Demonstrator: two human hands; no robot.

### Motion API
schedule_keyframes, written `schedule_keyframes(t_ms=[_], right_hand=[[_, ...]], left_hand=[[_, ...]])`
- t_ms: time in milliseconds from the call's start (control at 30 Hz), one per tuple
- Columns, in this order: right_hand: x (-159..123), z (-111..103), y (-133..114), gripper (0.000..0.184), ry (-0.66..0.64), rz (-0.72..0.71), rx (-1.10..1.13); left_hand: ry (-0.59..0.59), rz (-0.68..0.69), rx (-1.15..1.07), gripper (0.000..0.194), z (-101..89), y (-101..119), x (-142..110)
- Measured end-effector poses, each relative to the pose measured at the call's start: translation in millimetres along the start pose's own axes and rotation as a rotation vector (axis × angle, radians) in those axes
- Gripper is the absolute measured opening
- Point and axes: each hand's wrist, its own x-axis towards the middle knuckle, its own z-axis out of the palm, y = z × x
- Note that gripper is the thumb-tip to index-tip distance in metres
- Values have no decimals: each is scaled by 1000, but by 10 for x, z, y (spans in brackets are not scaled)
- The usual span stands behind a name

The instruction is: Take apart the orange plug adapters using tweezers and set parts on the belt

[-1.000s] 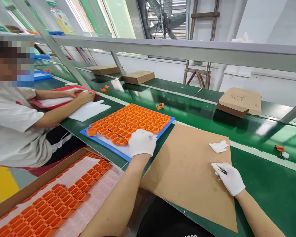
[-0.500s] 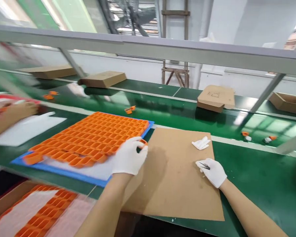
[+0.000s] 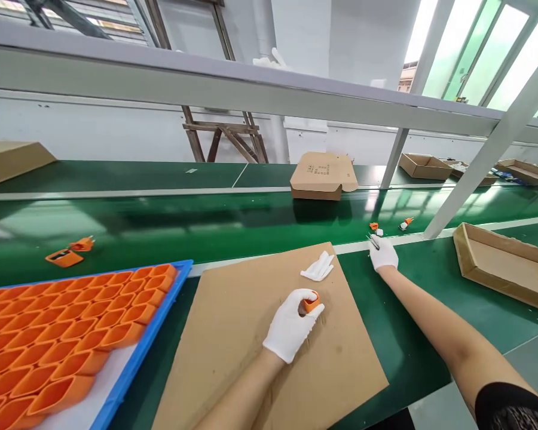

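Note:
My gloved left hand (image 3: 291, 327) is over a brown cardboard sheet (image 3: 246, 316), pinching a small orange ring-shaped part (image 3: 312, 303) between thumb and fingers. Reaching to the belt's near edge, my gloved right hand (image 3: 384, 253) grips tweezers (image 3: 374, 242), tips pointing up and left. Just beyond the tips, a small orange-and-white piece (image 3: 374, 227) lies on the green belt, with another such piece (image 3: 406, 223) to its right. A crumpled white glove (image 3: 318, 266) rests on the sheet's far part, between my hands.
At left, a blue tray (image 3: 143, 346) carries rows of orange sleeves (image 3: 78, 328). Two orange pieces (image 3: 67, 257) lie on the belt (image 3: 233, 230) behind it. An open cardboard box (image 3: 506, 263) stands right; a folded box (image 3: 323, 173) sits beyond the belt. A slanted white post (image 3: 488, 155) rises right of my right hand.
The view has swung right. My left hand has carried the orange part from beside the tray to over the sheet. My right hand has moved with the tweezers from the sheet to the belt edge.

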Motion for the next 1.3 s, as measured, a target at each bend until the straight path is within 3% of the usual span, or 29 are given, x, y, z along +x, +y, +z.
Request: schedule_keyframes(t_ms=[100, 200, 333, 467, 633, 700, 800, 900, 1067, 1133, 1233, 1300], right_hand=[[276, -72, 61, 36, 67, 33, 21], [445, -84, 10, 35, 50, 66, 56], [449, -11, -212, 30, -29, 84, 113], [44, 163, -474, 32, -105, 53, 225], [-856, 163, -717, 42, -248, -10, 394], [-1151, 94, -817, 36, -291, -55, 465], [-1422, 48, -935, 27, -234, -172, 575], [-1529, 92, -960, 25, -182, -275, 543], [-1510, 110, -900, 33, -264, -438, 441], [-1475, 51, -903, 46, -292, -471, 403], [-1444, -50, -940, 66, -423, -451, 337], [-1448, -90, -959, 62, -542, -442, 332]], left_hand=[[-9, -67, -14, 34, -47, 21, 3], [-51, -151, -91, 57, -69, 78, 18], [-37, -261, -296, 63, -126, 148, 25], [-86, -339, -672, 49, -239, 203, 39], [-190, -410, -766, 34, -307, 295, 16], [-246, -418, -769, 39, -293, 338, -20], [-390, -372, -762, 55, -255, 398, -83], [-513, -351, -804, 53, -224, 452, -121], [-510, -441, -900, 30, -251, 547, -104], [-534, -463, -958, 24, -277, 563, -90], [-578, -534, -1037, 21, -288, 538, -82], [-621, -551, -1054, 25, -273, 501, -88]])
